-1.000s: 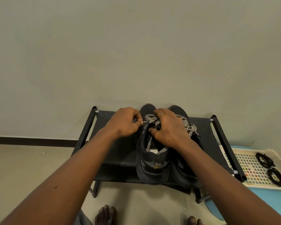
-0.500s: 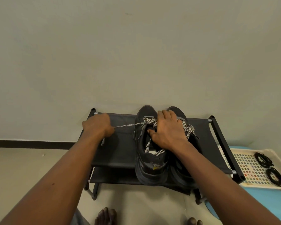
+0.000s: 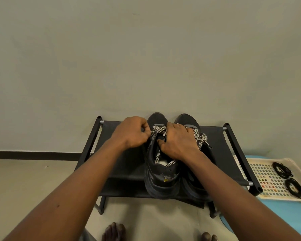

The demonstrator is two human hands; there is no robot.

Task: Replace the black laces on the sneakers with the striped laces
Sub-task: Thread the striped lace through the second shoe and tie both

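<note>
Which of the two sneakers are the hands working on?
The left-hand sneaker: the left hand pinches its striped lace, whose loose ends trail into its opening. The other sneaker carries a bunched lace.

Two sneakers side by side on shoe rack (image 3: 125, 164) top shelf, toes to the wall behind: left sneaker (image 3: 161, 181), right sneaker (image 3: 188, 120). Left grip (image 3: 131, 132) pinches lace (image 3: 157, 129) at left sneaker's left edge. Right grip (image 3: 178, 142) sits just right of it, on the same lacing, partly over right sneaker. Second lace (image 3: 201, 139) bunched right of right grip. Tray (image 3: 261, 171) well right of both grips, beside the rack, with two lace coils (image 3: 282, 170) in it, one behind the other. Feet (image 3: 114, 231) on floor, nearer than grips.
</note>
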